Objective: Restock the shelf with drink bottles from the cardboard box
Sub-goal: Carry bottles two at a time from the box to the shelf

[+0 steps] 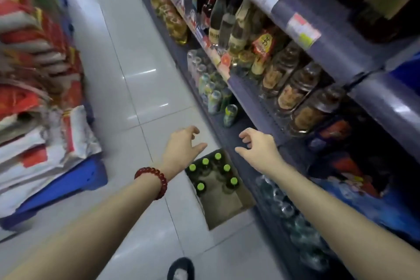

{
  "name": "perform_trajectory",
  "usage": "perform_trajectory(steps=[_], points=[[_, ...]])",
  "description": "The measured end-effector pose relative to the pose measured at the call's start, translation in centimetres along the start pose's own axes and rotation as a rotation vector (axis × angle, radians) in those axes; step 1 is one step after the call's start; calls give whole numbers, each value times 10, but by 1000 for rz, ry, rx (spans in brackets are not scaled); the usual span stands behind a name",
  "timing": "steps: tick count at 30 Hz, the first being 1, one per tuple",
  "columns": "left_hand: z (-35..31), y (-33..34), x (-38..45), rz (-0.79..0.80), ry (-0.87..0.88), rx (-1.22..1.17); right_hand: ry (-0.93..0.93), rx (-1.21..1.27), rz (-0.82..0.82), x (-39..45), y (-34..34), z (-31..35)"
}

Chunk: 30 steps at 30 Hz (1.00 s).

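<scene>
An open cardboard box (229, 208) stands on the floor against the shelf unit's base. Several dark drink bottles with lime-green caps (205, 162) stand upright in its far half; the near half shows bare cardboard. My left hand (181, 148), with a red bead bracelet on the wrist, hovers above the box's far left corner, fingers apart and holding nothing. My right hand (259, 145) hovers above the box's far right side, fingers spread, also without anything in it. On the bottom shelf (244, 125) just beyond the hands stand bottles with yellow-green labels (230, 115).
The dark shelf unit (341, 52) runs along the right with jars, wine bottles and clear bottles. Stacked bags (41, 88) on a blue pallet (68, 184) line the left of the white tiled aisle (136, 88). A shoe (180, 268) shows at the bottom.
</scene>
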<state>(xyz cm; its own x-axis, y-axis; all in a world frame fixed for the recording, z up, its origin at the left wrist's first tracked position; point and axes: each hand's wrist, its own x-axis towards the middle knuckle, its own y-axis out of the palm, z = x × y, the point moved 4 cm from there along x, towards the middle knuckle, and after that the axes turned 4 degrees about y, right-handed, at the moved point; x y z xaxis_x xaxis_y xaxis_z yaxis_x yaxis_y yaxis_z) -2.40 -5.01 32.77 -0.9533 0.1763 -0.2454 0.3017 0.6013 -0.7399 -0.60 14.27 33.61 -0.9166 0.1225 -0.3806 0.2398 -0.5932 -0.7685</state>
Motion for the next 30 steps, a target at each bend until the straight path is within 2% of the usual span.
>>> perform_trajectory(steps=[8,17,24,30], points=[[110,119,47,134,-65,40,60,25,60,68,139,-72],[202,226,108,127,-26,57,78,76,149,124,281,-141],[264,267,125,108,11,79,30,97,189,141,346,-174],[282,285,124,30,37,-37,-62,161,210,145,379,-182]])
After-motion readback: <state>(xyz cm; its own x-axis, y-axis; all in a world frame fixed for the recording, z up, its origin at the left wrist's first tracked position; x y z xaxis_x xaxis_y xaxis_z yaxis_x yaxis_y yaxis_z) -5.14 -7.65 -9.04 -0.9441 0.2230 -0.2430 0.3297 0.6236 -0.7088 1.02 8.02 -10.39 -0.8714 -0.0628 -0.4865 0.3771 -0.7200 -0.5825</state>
